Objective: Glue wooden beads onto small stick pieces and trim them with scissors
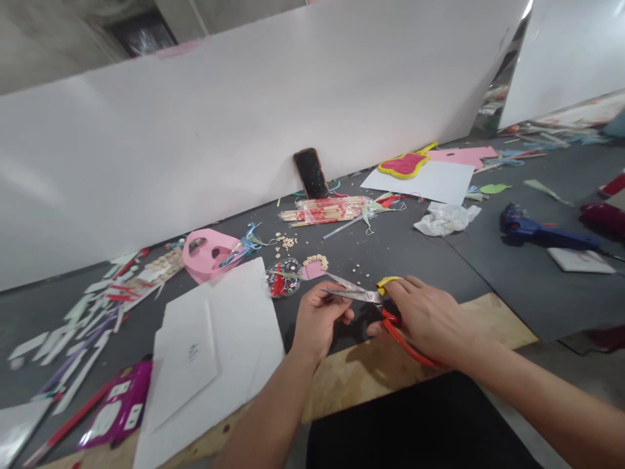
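Observation:
My right hand point(430, 316) is closed around the red and yellow handles of a pair of scissors point(359, 293), whose metal blades point left and stand slightly apart. My left hand point(319, 319) is curled in a pinch just under the blades, holding something thin that I cannot make out. Both hands hover over the dark grey mat point(390, 251) near the plywood board point(361, 371). Just beyond the blade tips lie a small pink piece with beads point(315, 266) and a round clear case of red and dark bits point(283, 277).
White paper sheets point(215, 352) lie to the left, with a pink foam shape point(209, 254) and cut strips point(83, 326) beyond. A phone point(311, 172) leans on the white wall. A packet of sticks point(327, 210), crumpled tissue point(446, 218) and a blue glue gun point(537, 231) lie further back.

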Motion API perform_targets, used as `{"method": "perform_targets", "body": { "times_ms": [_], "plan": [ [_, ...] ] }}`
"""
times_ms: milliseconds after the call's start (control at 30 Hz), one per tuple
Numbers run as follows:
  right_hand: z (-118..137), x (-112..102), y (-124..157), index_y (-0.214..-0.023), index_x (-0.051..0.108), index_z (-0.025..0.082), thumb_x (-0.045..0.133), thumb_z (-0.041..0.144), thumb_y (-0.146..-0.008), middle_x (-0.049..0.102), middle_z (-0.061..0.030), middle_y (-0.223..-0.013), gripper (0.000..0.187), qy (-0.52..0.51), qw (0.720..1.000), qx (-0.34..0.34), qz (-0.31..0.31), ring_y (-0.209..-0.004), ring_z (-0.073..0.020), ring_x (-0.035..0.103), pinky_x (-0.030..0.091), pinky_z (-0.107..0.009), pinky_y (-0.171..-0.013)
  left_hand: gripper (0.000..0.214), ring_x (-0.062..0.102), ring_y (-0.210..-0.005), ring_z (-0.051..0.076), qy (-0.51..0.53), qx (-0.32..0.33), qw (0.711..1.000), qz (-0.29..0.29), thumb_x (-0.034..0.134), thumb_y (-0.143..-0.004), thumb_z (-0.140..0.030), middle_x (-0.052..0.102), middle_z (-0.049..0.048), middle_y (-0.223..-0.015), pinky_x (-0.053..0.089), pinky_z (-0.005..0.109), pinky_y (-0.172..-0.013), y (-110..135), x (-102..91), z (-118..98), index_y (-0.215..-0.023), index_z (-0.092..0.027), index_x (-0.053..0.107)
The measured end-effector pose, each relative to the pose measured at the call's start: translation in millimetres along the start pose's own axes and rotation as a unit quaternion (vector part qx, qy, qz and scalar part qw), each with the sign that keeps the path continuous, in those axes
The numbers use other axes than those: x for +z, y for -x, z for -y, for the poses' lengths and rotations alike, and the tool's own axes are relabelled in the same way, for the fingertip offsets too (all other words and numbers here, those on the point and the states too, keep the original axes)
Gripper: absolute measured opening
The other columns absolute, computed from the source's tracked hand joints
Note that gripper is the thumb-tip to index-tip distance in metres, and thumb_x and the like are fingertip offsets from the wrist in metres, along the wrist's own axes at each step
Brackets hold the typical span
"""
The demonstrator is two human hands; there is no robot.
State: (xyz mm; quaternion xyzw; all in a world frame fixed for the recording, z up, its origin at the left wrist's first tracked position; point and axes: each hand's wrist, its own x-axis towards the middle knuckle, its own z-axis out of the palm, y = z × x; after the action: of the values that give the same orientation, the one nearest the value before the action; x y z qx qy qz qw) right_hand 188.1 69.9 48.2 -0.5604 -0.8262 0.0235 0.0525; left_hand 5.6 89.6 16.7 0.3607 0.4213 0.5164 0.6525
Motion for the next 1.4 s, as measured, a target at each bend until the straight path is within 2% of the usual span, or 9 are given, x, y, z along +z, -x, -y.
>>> {"method": "perform_targets", "body": {
  "times_ms": [333,600,833,1033,1267,1400],
  "plan": [
    [-3.0,1.5,3.7,-0.09,0.053,0.017,0.052,0.038,-0.081,0.062,-0.0112,-0.087,0.023,-0.006,1.0,-0.014,0.008,-0.084,-0.0249,0.056,0.04,-0.032,-0.064,0.024,0.053,-0.041,0.008,-0.001,-0.01,1.0,0.009,0.079,-0.06,-0.028,0.057,-0.0046,-0.045,0.042,0.017,-0.042,0.8,0.1,0.7,-0.068,-0.015,0.061],
    [-5.9,-0.4,5.0,-0.096,0.052,0.014,0.052,0.052,-0.079,0.061,-0.0139,-0.095,0.041,-0.004,1.0,-0.023,0.006,-0.093,-0.0299,0.054,0.042,-0.037,-0.072,0.024,0.052,-0.042,0.007,-0.001,-0.016,0.999,0.027,0.08,-0.061,-0.029,0.057,-0.0042,-0.045,0.042,0.016,-0.043,1.2,-0.1,0.7,-0.067,-0.014,0.062],
    [-4.8,1.1,4.0,-0.089,0.052,0.017,0.054,0.043,-0.081,0.062,-0.0115,-0.091,0.027,0.007,1.0,-0.015,0.016,-0.088,-0.0274,0.056,0.042,-0.034,-0.065,0.025,0.051,-0.039,0.007,0.007,-0.042,0.998,0.041,0.08,-0.06,-0.03,0.056,-0.0049,-0.044,0.041,0.017,-0.042,0.7,-1.2,1.1,-0.068,-0.014,0.062],
    [-3.8,-0.6,5.0,-0.085,0.053,0.019,0.051,0.048,-0.084,0.065,-0.0094,-0.087,0.029,-0.022,1.0,-0.01,0.013,-0.085,-0.0255,0.06,0.043,-0.034,-0.069,0.026,0.05,-0.038,0.007,0.005,-0.067,0.996,0.057,0.079,-0.06,-0.031,0.056,-0.0039,-0.041,0.041,0.017,-0.042,2.4,-0.5,-1.6,-0.067,-0.014,0.061],
    [-1.5,-3.7,7.4,-0.081,0.054,0.019,0.046,0.052,-0.086,0.066,-0.0074,-0.078,0.034,-0.017,0.999,0.016,0.025,-0.077,-0.024,0.062,0.041,-0.031,-0.062,0.023,0.052,-0.042,0.007,-0.008,-0.047,0.997,0.068,0.076,-0.065,-0.031,0.055,-0.005,-0.046,0.043,0.018,-0.045,-0.6,-2.0,4.2,-0.072,-0.014,0.062],
    [1.1,-4.0,8.8,-0.08,0.054,0.02,0.046,0.054,-0.086,0.065,-0.0069,-0.075,0.036,-0.027,0.999,0.035,0.015,-0.073,-0.0233,0.062,0.038,-0.03,-0.057,0.021,0.053,-0.048,0.008,-0.094,0.027,0.994,0.037,0.071,-0.071,-0.034,0.057,-0.005,-0.056,0.043,0.019,-0.048,0.4,-2.3,5.6,-0.077,-0.016,0.062]
  ]
}}
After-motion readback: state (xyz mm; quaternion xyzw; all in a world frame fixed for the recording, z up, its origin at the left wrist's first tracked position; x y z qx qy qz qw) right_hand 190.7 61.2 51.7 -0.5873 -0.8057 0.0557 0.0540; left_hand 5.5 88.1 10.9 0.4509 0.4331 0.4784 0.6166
